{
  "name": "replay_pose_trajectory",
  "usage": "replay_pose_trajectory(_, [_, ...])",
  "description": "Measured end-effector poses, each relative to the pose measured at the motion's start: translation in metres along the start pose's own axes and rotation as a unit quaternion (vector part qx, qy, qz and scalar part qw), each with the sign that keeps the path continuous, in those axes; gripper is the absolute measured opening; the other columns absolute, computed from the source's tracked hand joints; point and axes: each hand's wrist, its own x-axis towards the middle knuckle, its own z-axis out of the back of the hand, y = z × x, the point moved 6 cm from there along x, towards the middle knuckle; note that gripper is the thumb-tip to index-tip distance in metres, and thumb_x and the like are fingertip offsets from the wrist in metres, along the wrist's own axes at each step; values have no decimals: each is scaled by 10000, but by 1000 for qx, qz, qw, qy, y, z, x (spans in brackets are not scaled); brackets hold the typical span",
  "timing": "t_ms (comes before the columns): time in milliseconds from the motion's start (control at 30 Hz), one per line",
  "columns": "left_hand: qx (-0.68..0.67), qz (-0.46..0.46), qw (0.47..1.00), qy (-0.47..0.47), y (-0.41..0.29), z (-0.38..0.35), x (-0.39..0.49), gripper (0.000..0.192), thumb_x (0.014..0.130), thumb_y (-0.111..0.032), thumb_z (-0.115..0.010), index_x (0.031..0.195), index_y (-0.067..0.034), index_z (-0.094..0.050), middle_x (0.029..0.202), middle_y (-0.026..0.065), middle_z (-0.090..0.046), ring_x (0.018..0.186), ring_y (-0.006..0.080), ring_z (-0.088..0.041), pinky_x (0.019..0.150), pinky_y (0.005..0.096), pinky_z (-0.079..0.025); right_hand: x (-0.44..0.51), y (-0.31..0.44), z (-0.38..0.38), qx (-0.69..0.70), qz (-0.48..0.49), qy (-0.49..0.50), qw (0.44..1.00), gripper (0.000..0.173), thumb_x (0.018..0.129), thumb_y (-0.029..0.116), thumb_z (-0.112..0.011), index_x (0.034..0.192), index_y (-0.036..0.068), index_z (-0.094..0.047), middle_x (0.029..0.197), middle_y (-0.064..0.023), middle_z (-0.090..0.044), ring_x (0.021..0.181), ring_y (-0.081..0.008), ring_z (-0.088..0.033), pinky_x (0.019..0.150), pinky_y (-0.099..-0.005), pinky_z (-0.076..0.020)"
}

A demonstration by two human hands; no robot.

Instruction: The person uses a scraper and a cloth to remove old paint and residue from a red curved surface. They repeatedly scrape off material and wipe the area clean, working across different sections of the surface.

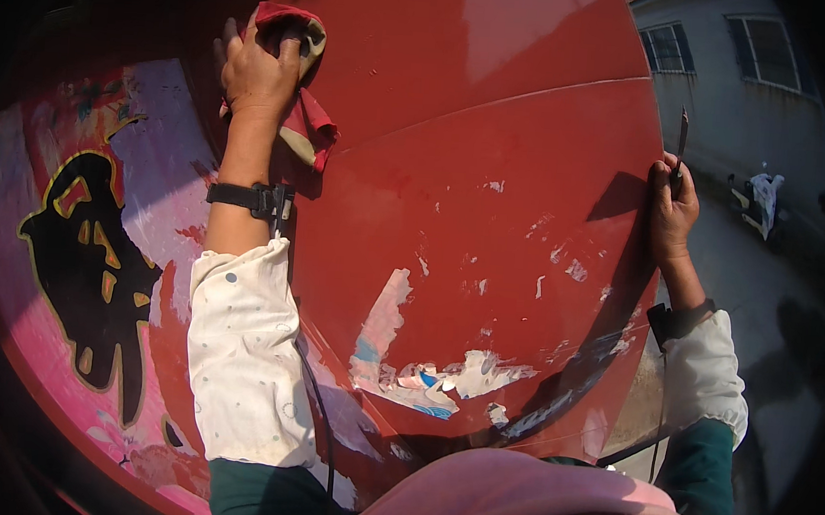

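My left hand (259, 74) grips a red and beige cloth (308, 125) and lies against the upper left of a red door panel (474, 197). Part of the cloth is hidden behind my fingers. At the panel's right edge, my right hand (675, 218) holds a thin-bladed knife (682, 136) with its blade pointing up. Torn scraps of pinkish paper (383, 320) stick to the lower part of the panel, along with smaller pale flecks (576, 270).
To the left is another panel covered by a pink, peeling poster (23, 180) with a large black character (89, 271). Beyond the panel's right edge stand a pale wall with barred windows (771, 53) and a partly covered scooter (762, 199). A cable (317, 394) hangs beside my left sleeve.
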Motion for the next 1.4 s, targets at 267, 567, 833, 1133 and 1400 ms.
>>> replay_pose_trajectory(267, [-111,-299,948,-16,-190,-8,-97,634,736,-495,-754,1312,-232,-732,1546,156,-497,1466,445,-392,1191,609,-340,2,-9,1,63,-20,43,997,281,1087,215,-646,1289,22,-674,1024,61,-670,911,-24,-583,846,-183,-460])
replay_pose_trajectory(567, [-200,-382,894,124,-225,8,-209,553,733,-451,-845,1252,-282,-755,1502,47,-585,1442,294,-501,1207,552,-350,6,-11,7,-18,1,40,999,288,1075,211,-664,1296,28,-692,1062,39,-703,968,-51,-622,903,-224,-495])
replay_pose_trajectory(833, [57,-120,985,-107,-21,25,-13,573,899,-407,-755,1373,-100,-657,1475,242,-570,1397,422,-496,1163,562,-381,6,-6,8,-12,3,27,1000,284,1069,229,-676,1274,35,-706,1032,24,-716,935,-51,-629,865,-211,-496])
replay_pose_trajectory(1133, [31,-60,996,-51,-15,30,-184,715,814,-647,-727,1421,-275,-662,1576,185,-473,1439,443,-439,1175,582,-358,3,-6,8,28,13,35,999,257,1057,194,-693,1250,27,-717,1024,45,-722,939,-36,-640,872,-202,-500])
replay_pose_trajectory(1400, [4,17,997,79,-92,60,-409,864,850,-847,-584,1443,-221,-632,1608,207,-433,1490,504,-359,1191,690,-268,-1,2,9,-18,27,0,999,237,1062,185,-681,1223,17,-722,1011,43,-709,908,-39,-606,827,-209,-489])
